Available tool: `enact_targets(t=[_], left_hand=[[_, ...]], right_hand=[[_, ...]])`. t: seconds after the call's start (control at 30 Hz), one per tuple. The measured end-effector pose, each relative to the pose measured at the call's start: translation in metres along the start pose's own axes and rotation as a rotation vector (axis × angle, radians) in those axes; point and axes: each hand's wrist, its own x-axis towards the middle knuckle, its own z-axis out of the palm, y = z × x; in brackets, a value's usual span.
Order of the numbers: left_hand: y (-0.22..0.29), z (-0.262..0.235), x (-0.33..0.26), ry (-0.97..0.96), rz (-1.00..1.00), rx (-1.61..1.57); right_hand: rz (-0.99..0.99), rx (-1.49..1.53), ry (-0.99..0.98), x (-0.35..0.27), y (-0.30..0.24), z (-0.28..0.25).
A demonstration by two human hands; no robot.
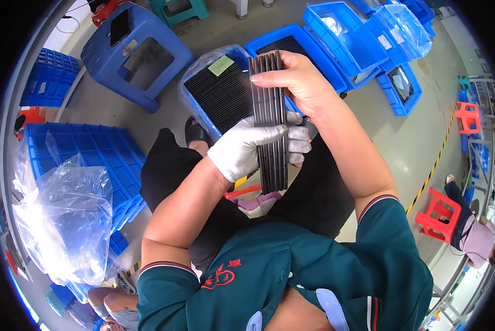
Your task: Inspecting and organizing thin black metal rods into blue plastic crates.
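Black sticks point(268, 102) were above the lap point(311, 203), gloved left hand point(237, 144) gripping their middle, right hand point(307, 81) holding one end. This seemed a holding step; moving them likely needed a tight grip.

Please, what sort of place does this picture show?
It is probably a factory or workshop floor. The stacked blue plastic crates, the thin black strips packed in rows and the yellow-and-black floor tape suggest this.
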Motion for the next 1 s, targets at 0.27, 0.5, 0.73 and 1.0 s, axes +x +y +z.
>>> enact_targets(t=[0.27,0.5,0.73,1.0], left_hand=[[-0.002,0.0,0.001,-0.02,0.002,-0.015],[-0.004,0.001,0.001,-0.039,-0.019,-0.03],[-0.003,0.0,0.001,-0.007,-0.028,0.0],[-0.001,-0.004,0.001,-0.014,0.017,-0.03]], right_hand=[[0.037,0.069,-0.029,-0.001,-0.003,-0.001],[0.076,0.22,-0.05,0.003,-0.003,0.001],[0.066,0.227,-0.015,0.002,-0.003,0.007],[-0.013,0.087,0.001,0.004,-0.003,-0.009]])
